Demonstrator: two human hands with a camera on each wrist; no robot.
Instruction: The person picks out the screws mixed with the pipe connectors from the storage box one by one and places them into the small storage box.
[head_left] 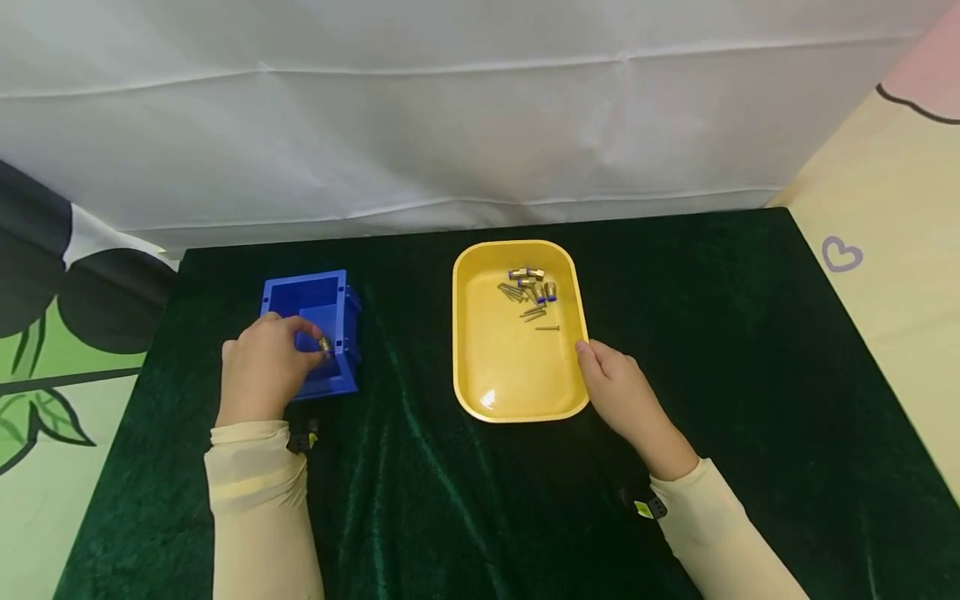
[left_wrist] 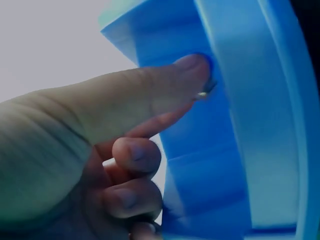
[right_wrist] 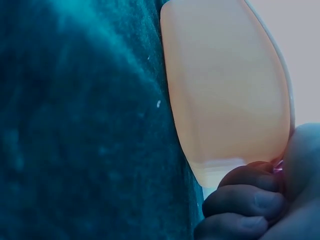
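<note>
My left hand (head_left: 264, 367) is over the blue bin (head_left: 351, 333) at the left. Between thumb and forefinger it pinches a small brass pneumatic fitting (head_left: 325, 344); in the left wrist view only a bit of that fitting (left_wrist: 206, 93) shows past the thumb, against the blue wall. With my right hand (head_left: 622, 390) I hold the right rim of the yellow tray (head_left: 480, 367), thumb on top and fingers curled beneath, as the right wrist view shows. Several brass fittings with blue ends (head_left: 538, 292) lie in the tray beside several screws (head_left: 513, 292).
Both containers stand on a dark green velvet cloth (head_left: 405, 483), with a strip of cloth between them. Behind the table hangs a white sheet (head_left: 420, 142). One screw (head_left: 547, 328) lies apart from the others in the tray.
</note>
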